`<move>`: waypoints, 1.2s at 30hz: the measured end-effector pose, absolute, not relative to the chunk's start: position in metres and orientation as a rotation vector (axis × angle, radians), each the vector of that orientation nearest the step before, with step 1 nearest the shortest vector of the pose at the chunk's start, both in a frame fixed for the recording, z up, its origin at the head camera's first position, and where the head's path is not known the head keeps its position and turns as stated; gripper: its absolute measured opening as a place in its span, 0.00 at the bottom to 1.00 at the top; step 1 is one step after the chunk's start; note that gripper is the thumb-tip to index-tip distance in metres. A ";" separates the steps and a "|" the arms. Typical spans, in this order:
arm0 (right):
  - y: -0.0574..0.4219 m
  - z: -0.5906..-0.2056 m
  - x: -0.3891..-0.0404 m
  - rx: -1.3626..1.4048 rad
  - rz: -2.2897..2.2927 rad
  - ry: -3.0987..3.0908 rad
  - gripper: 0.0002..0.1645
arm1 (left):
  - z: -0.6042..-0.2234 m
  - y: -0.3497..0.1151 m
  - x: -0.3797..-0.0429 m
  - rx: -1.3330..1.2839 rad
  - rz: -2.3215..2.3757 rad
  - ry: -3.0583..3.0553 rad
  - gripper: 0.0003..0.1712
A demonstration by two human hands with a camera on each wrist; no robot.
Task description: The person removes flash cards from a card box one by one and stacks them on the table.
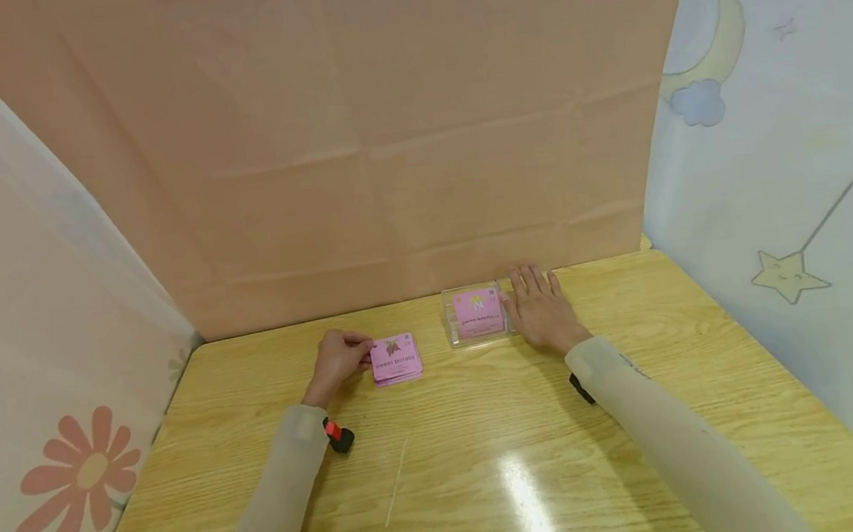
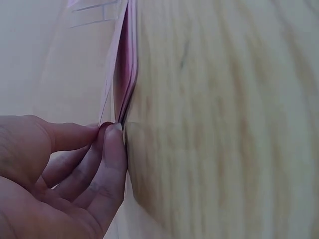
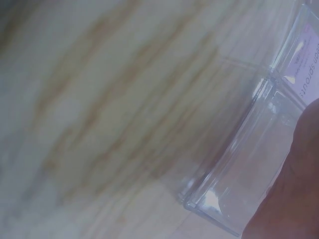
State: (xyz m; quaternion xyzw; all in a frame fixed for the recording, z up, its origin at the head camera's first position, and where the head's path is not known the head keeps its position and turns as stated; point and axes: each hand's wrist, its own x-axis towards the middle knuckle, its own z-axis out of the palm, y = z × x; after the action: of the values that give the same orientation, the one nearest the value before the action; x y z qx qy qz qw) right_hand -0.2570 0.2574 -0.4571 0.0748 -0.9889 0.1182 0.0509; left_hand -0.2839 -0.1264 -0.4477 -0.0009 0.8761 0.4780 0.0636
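Note:
A small stack of pink cards point(image 1: 399, 380) lies on the table, topped by a card reading "sweet potato" point(image 1: 394, 358). My left hand point(image 1: 338, 358) pinches the left edge of that top card. In the left wrist view, the pinched card point(image 2: 110, 64) is tilted up, with a gap above the cards under it. To the right stands a clear plastic box point(image 1: 452, 331) holding a pink card point(image 1: 479, 312) whose print reads "bean sprouts" in the right wrist view. Beside the box my right hand point(image 1: 543, 315) lies with fingers extended, its thumb against the box's right side.
The wooden table point(image 1: 448, 448) ends at an orange-brown cloth point(image 1: 389, 177) behind the box. Pale patterned curtains point(image 1: 789, 187) hang at both sides. Black straps with devices point(image 1: 341, 437) are on the wrists.

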 end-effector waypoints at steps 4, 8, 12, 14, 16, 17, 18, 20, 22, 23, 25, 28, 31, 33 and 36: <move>0.256 -0.454 -0.254 0.221 0.365 -3.007 0.44 | -0.447 -0.125 -0.281 0.040 1.386 2.701 0.11; 0.252 -0.451 -0.249 0.211 0.370 -3.005 0.43 | -0.449 -0.126 -0.280 0.093 1.323 2.766 0.10; 0.252 -0.451 -0.248 0.210 0.359 -3.005 0.43 | -0.448 -0.126 -0.278 0.157 1.271 2.823 0.10; 0.252 -0.452 -0.248 0.215 0.355 -3.005 0.43 | -0.447 -0.127 -0.277 0.176 1.252 2.839 0.10; 0.253 -0.452 -0.248 0.217 0.356 -3.008 0.43 | -0.447 -0.127 -0.277 0.186 1.243 2.847 0.10; 0.253 -0.452 -0.248 0.217 0.360 -3.011 0.43 | -0.447 -0.127 -0.277 0.189 1.241 2.849 0.10; 0.253 -0.452 -0.248 0.215 0.364 -3.013 0.43 | -0.447 -0.127 -0.276 0.189 1.247 2.846 0.10; 0.254 -0.452 -0.248 0.211 0.373 -3.013 0.43 | -0.447 -0.127 -0.277 0.200 1.259 2.839 0.10; 0.255 -0.452 -0.248 0.208 0.376 -3.011 0.43 | -0.447 -0.127 -0.277 0.207 1.266 2.840 0.10; 0.255 -0.451 -0.248 0.212 0.381 -3.007 0.43 | -0.446 -0.127 -0.277 0.211 1.264 2.842 0.10; 0.255 -0.452 -0.248 0.215 0.385 -3.005 0.43 | -0.446 -0.127 -0.276 0.214 1.252 2.849 0.10; 0.255 -0.453 -0.248 0.218 0.388 -3.008 0.43 | -0.445 -0.126 -0.275 0.216 1.203 2.894 0.10; 0.255 -0.454 -0.248 0.219 0.386 -3.013 0.43 | -0.444 -0.124 -0.275 0.234 1.172 2.926 0.11; 0.255 -0.455 -0.249 0.214 0.373 -3.018 0.43 | -0.443 -0.121 -0.275 0.265 1.180 2.936 0.12; 0.258 -0.456 -0.251 0.215 0.362 -3.025 0.44 | -0.439 -0.115 -0.274 0.321 1.207 2.936 0.14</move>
State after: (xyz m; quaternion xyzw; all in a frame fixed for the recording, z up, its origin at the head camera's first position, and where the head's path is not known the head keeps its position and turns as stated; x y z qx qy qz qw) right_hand -0.2505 0.2578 -0.4556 0.0703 -0.9895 0.1184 0.0435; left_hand -0.2736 -0.1148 -0.4389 0.1005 0.9199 0.3782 -0.0246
